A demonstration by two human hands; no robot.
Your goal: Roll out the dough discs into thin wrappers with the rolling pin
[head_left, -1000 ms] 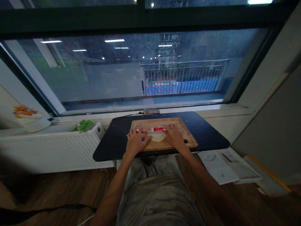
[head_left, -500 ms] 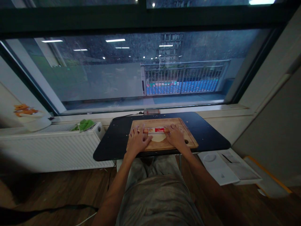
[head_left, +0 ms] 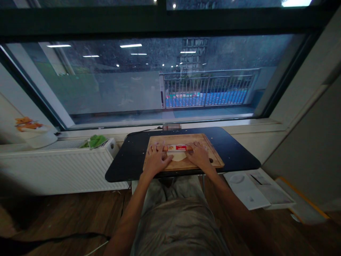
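Note:
A wooden rolling pin (head_left: 177, 148) with a red and white label lies crosswise on a wooden cutting board (head_left: 174, 138). Beneath it is a flat, pale round of dough (head_left: 179, 156), showing mostly on the near side of the pin. My left hand (head_left: 157, 159) bears on the pin's left end, fingers spread over it and thumb pointing inward along the dough's edge. On the right end rests my right hand (head_left: 198, 154), its fingers over the wood. Both hands partly cover the pin's ends.
The board stands on a black table (head_left: 234, 153) scattered with small pale specks, under a window. To the left, green leaves (head_left: 96, 141) and a white container (head_left: 37, 135) sit on a radiator (head_left: 53, 170). An open white box (head_left: 255, 188) is low at the right.
The rolling pin has turned slightly and shifted a little toward me, its label now facing up more fully. Both hands stay on its ends.

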